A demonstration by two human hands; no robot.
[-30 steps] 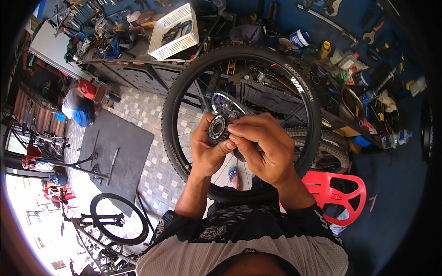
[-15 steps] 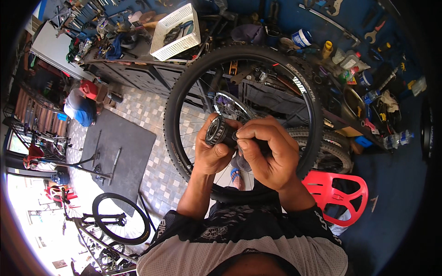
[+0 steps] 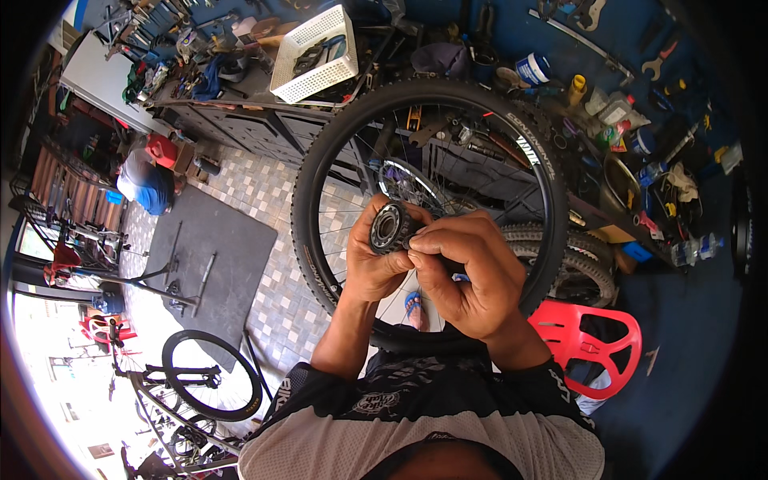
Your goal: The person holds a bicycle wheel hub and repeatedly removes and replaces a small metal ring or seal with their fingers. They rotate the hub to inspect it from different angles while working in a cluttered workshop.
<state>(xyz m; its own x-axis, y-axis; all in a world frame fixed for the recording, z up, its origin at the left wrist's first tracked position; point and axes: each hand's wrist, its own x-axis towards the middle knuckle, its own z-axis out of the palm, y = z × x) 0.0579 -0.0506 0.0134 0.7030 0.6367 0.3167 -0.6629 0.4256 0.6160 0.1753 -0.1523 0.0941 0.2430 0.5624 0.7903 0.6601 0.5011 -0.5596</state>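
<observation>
My left hand (image 3: 371, 268) is closed around a short, dark cylindrical bike part (image 3: 390, 228). Its notched rim and a round bearing in its end face up toward me. Against the side of this part, the thumb and forefinger of my right hand (image 3: 478, 276) are pinched together; whatever lies between those fingertips is too small to make out. Beyond both hands, a bicycle wheel with a black knobby tyre (image 3: 306, 200) stands upright in front of my body, its spokes showing behind my fingers.
A workbench (image 3: 240, 116) carries a white perforated basket (image 3: 316, 84) of tools, plus bottles and tubs. A red plastic chair (image 3: 572, 340) stands to my right. On the left are a dark mat (image 3: 216, 240), a bicycle wheel (image 3: 172, 372) and a crouching person (image 3: 144, 180).
The bike part has turned so that its bearing end faces me more fully. My right fingertips stay at its side. The whole view has shifted slightly.
</observation>
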